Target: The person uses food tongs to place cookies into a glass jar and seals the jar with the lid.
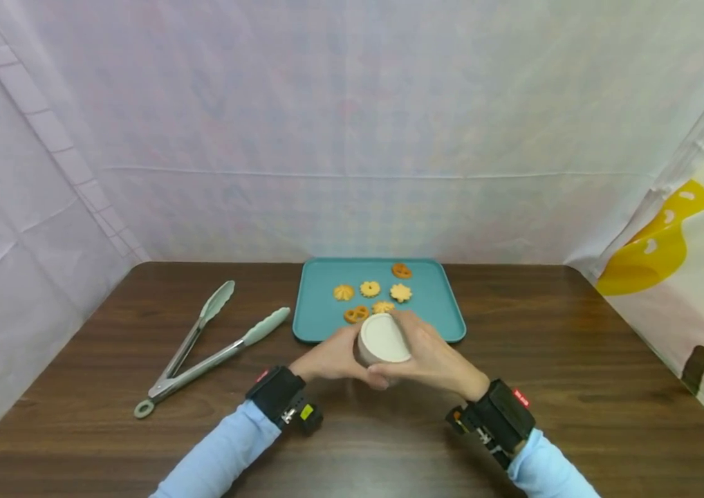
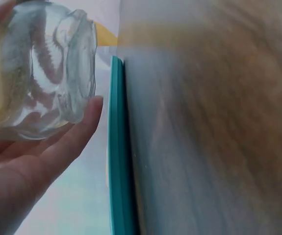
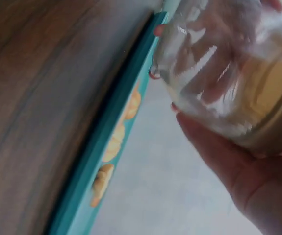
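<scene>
Both hands hold a clear glass jar between them, just in front of the tray. Its round cream lid faces up in the head view, and the thick glass end points toward the table in both wrist views. My left hand grips the jar's left side, with fingers along the glass. Around the right side curls my right hand, its thumb meeting the left thumb at the near side. In the right wrist view, the jar hangs above table level, and a tan patch shows through the glass near the lid.
Behind the jar lies a teal tray with several biscuits and pretzels spread on it. Tongs with pale green tips rest spread apart on the brown wooden table to the left. White cloth hangs at the back.
</scene>
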{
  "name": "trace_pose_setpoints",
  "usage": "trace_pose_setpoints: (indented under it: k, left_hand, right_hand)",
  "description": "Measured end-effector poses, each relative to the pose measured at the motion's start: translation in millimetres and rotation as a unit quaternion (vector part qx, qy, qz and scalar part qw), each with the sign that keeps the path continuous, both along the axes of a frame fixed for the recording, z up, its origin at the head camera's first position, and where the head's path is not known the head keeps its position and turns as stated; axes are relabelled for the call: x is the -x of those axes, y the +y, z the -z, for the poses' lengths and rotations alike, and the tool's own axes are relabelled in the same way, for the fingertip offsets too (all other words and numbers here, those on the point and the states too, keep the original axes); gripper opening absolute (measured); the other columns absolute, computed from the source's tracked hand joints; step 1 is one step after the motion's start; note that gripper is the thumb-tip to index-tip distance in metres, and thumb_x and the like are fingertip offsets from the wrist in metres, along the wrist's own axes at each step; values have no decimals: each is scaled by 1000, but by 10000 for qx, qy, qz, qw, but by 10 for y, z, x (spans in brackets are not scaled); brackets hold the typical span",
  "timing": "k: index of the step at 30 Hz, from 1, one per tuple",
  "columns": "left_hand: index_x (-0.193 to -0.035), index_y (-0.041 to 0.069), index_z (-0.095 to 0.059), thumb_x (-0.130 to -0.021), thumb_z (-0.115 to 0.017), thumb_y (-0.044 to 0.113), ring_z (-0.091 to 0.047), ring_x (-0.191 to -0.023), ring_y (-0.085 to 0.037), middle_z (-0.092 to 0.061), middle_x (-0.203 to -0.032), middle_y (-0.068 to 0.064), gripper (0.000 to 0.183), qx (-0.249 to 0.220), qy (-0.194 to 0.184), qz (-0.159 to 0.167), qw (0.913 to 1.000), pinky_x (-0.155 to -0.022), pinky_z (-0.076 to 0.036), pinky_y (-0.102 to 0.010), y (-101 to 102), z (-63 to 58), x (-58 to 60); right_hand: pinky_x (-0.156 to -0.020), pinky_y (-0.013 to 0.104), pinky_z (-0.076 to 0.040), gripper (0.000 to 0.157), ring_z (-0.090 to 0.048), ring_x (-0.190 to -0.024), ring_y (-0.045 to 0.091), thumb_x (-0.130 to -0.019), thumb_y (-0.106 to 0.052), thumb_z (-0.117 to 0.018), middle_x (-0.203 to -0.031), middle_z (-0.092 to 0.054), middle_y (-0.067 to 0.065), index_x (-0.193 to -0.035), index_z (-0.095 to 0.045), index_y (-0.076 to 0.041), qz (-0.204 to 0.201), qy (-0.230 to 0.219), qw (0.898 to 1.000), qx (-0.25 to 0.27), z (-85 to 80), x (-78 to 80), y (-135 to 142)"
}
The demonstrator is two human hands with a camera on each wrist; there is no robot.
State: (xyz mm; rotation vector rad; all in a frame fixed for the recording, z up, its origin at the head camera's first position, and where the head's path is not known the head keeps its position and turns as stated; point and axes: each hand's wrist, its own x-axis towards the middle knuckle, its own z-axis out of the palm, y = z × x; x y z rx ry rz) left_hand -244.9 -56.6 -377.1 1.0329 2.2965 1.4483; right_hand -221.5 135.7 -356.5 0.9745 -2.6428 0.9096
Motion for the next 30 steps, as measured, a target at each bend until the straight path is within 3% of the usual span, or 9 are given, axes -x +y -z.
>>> trace_pose_setpoints:
  k: [2,6,9,13,24,30]
  left_hand:
    - [-133,17,-38,-63,-81,20,-50,-107,-14,-52,-121,1,82,12,15,-126,9999,-88,-40,-31,7,-92,-69]
    - [-134,11,-35,-66,-80,19,-50,-107,-16,-51,-122,-4,82,-15,144,-332,9993,-87,-41,-30,29,-106,-109]
    - [-134,9,-33,-64,-81,23,-52,-104,-16,-50,-120,-5,86,-18,283,-536,9982,-84,-43,-28,47,-23,-79]
    - [-132,5,-31,-62,-81,27,-53,-102,-18,-50,-118,-8,89,47,269,-715,9971,-80,-44,-29,56,-12,-97]
    - [-130,10,-33,-58,-83,30,-52,-98,-16,-52,-115,-5,90,255,252,-574,9977,-78,-44,-29,17,-14,-87]
    - [-132,14,-33,-58,-83,29,-50,-100,-16,-51,-116,-3,91,283,119,-318,9990,-80,-43,-29,-11,-11,-83]
  right_hand:
    - [-68,31,-47,82,-54,-92,22,-72,-49,-68,-113,-49,12,-131,-36,-2,137,54,9999,-38,-19,-20,-30]
    - [-62,25,-46,79,-53,-82,18,-76,-52,-63,-107,-47,11,-131,-39,-1,514,426,9974,-284,-40,-66,-96]
    - [-58,22,-44,76,-51,-77,15,-76,-53,-61,-101,-47,9,-128,-43,0,720,825,9928,-490,-39,-91,-129]
    - [-58,22,-44,72,-49,-76,14,-75,-51,-63,-98,-47,8,-125,-46,-2,713,1077,9903,-506,-35,-93,-138]
    - [-64,24,-46,70,-50,-83,13,-71,-48,-68,-100,-46,4,-122,-49,-4,9,988,9949,-179,-15,-21,-54]
    - [-67,24,-47,73,-51,-90,15,-69,-48,-71,-108,-46,2,-124,-49,-6,-493,618,9968,-143,-33,3,7]
